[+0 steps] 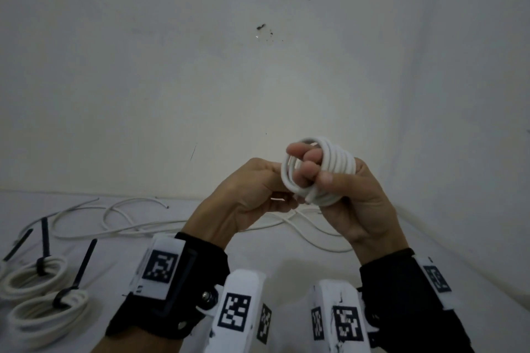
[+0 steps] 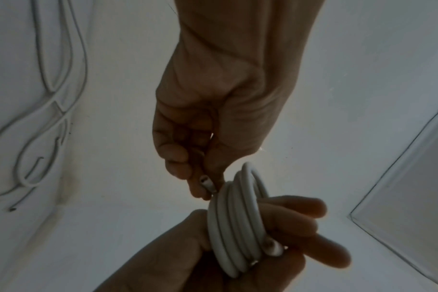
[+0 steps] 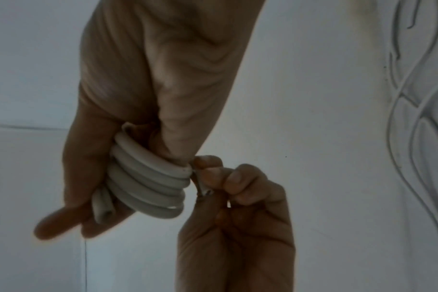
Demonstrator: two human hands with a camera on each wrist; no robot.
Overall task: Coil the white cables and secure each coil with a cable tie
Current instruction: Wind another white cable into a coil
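A white cable coil [image 1: 338, 163] of several turns is wound around the fingers of my right hand [image 1: 315, 172], which curls on it, thumb pressing the front. My left hand [image 1: 286, 198] pinches the cable's free end [image 1: 308, 198] at the coil's lower left edge. In the left wrist view, the left hand [image 2: 203, 185] comes from above and holds the cut end [image 2: 208, 184] against the coil [image 2: 238, 227]. The right wrist view shows the coil [image 3: 148, 181] round the right hand's fingers [image 3: 70, 223], the other cut end [image 3: 103, 207] sticking out, and the left hand [image 3: 208, 183] pinching from below.
Two finished coils [image 1: 34, 275] [image 1: 48, 315] with black cable ties lie at the table's left front. A loose black cable tie [image 1: 20, 243] lies beside them. Loose white cables [image 1: 129, 218] sprawl across the white table near the wall [image 1: 258, 66].
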